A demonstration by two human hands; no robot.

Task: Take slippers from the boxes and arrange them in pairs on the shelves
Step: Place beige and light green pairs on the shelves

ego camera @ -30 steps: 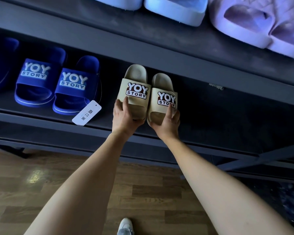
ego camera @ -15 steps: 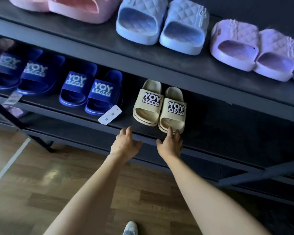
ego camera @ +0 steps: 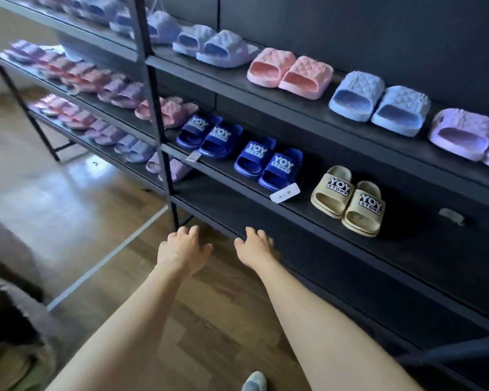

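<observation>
Head view looks down along both bare arms, stretched forward and slightly apart toward a dark shelf unit. Left hand (ego camera: 182,249) hangs palm down over the wooden floor (ego camera: 209,320), fingers loosely spread and relaxed, holding nothing. Right hand (ego camera: 256,246) is posed the same way, empty, with its fingertips by the front edge of a low shelf; whether they touch it cannot be told. Neither hand is on a slipper.

The beige slippers (ego camera: 347,200) stand as a pair, side by side and touching, toes outward, on the shelf (ego camera: 407,246) up and to the right of the hands. To their left on the same shelf sit two blue pairs (ego camera: 268,165), with a white tag (ego camera: 284,192) lying at the edge beside the nearer one. On the shelf above stand pink (ego camera: 290,71), light-blue (ego camera: 378,107) and lilac (ego camera: 463,136) quilted pairs.
</observation>
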